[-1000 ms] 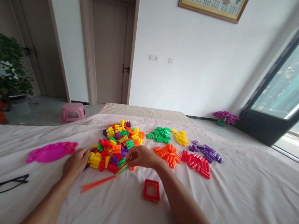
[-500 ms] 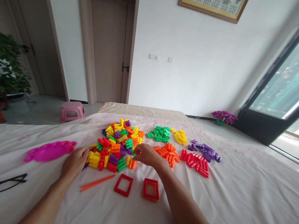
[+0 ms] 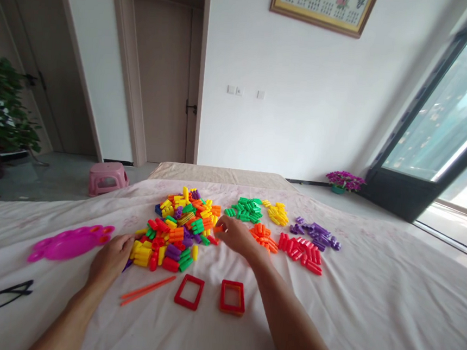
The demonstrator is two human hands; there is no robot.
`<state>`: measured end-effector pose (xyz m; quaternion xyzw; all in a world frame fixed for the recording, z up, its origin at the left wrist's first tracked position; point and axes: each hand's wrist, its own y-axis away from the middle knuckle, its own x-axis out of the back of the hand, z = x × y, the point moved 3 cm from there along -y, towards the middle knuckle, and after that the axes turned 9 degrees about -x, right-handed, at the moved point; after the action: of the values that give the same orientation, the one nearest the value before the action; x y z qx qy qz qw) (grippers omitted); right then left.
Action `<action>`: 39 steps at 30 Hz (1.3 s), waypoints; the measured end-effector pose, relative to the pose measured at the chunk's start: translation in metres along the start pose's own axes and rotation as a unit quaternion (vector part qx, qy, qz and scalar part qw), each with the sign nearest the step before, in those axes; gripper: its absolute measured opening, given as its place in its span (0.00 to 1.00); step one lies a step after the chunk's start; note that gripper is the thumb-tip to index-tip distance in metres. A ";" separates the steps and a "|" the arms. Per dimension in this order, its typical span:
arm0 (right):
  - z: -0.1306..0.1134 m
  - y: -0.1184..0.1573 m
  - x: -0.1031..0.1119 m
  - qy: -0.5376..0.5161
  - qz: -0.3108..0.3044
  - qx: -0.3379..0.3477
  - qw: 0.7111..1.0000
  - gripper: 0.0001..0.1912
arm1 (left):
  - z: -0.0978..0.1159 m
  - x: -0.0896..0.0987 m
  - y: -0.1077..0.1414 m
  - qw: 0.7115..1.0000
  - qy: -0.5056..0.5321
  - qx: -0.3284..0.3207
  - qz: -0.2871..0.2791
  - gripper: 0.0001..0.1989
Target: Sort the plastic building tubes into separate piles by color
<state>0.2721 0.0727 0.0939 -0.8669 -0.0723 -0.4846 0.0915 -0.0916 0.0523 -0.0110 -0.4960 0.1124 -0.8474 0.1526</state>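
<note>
A mixed heap of plastic building blocks point(image 3: 177, 230) in red, yellow, green, orange, purple and blue lies in front of me. My left hand point(image 3: 112, 254) rests against the heap's left edge, fingers loosely bent beside the yellow blocks point(image 3: 141, 254); their tips are partly hidden. At the heap's right side, my right hand point(image 3: 232, 234) pinches an orange block point(image 3: 218, 229). Just beyond that hand is a pile of orange blocks point(image 3: 264, 237). Further piles hold green blocks point(image 3: 247, 210), yellow blocks point(image 3: 278, 214), red blocks point(image 3: 302, 253) and purple blocks point(image 3: 318, 236).
Nearer to me lie two thin orange sticks point(image 3: 147, 290), a red frame point(image 3: 177, 301) and some stacked frames point(image 3: 231, 309). A magenta tray point(image 3: 64, 243) and black glasses point(image 3: 0, 296) are on the left. A pale cloth point(image 3: 368, 317) covers the table.
My right hand has picked up an orange block from the heap's near right edge and moved slightly up. The left hand stays by the heap; the whole view has shifted a little.
</note>
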 end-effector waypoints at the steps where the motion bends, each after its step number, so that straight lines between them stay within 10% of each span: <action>1: 0.007 -0.001 0.012 0.004 0.021 -0.014 1.000 0.08 | 0.000 0.000 0.000 1.000 0.004 0.000 -0.001 0.22; 12: 0.071 0.008 0.070 0.136 0.090 -0.164 0.973 0.12 | 0.002 0.002 -0.001 0.999 -0.008 0.020 -0.037 0.24; 26: -0.004 -0.004 -0.046 0.112 -0.011 0.073 0.991 0.14 | 0.001 0.001 -0.001 1.000 0.007 0.013 -0.026 0.23; 39: 0.006 -0.010 -0.042 0.127 0.050 0.032 0.990 0.07 | 0.000 0.001 -0.001 1.000 -0.001 0.009 -0.004 0.21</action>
<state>0.2530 0.0818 0.0564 -0.7978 -0.0320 -0.5827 0.1516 -0.0921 0.0529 -0.0103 -0.4961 0.1027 -0.8483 0.1539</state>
